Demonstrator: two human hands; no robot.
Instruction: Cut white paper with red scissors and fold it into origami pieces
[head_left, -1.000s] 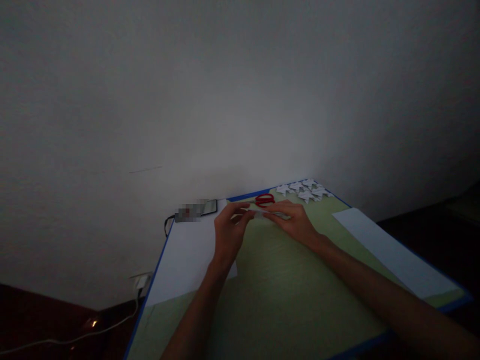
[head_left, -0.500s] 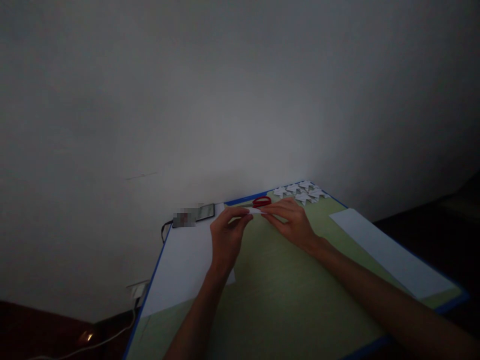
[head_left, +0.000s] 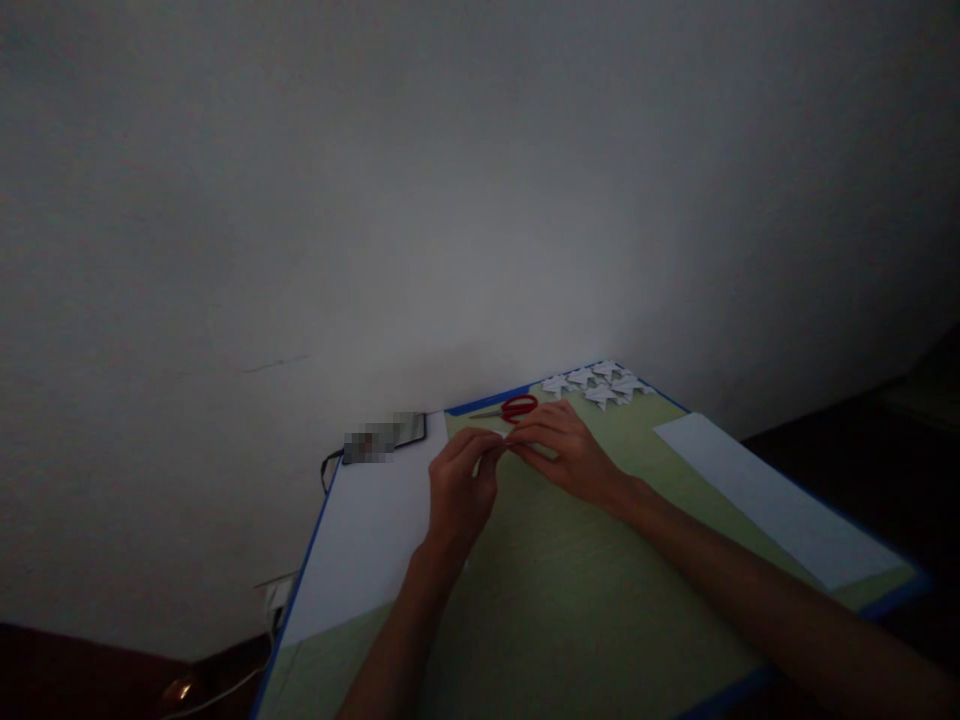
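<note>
Both hands meet above the middle of the green tabletop (head_left: 585, 590), fingertips close together. My left hand (head_left: 463, 485) is closed in a pinch on a small piece of white paper (head_left: 501, 434). From the other side, my right hand (head_left: 559, 445) pinches the same piece. Most of the paper is hidden by the fingers, so its folds cannot be made out. Just beyond the fingertips lie scissors (head_left: 518, 408) with red handles, their blades pointing left.
Several folded white paper stars (head_left: 602, 397) lie at the far right corner. White paper sheets lie on the left (head_left: 352, 560) and along the right edge (head_left: 765, 500). A phone (head_left: 409, 430) with a cable stands near the wall (head_left: 450, 200) at the back left.
My hands have drawn closer together and slightly nearer to me. Less of the white paper shows between the fingers, and more of the scissors is visible.
</note>
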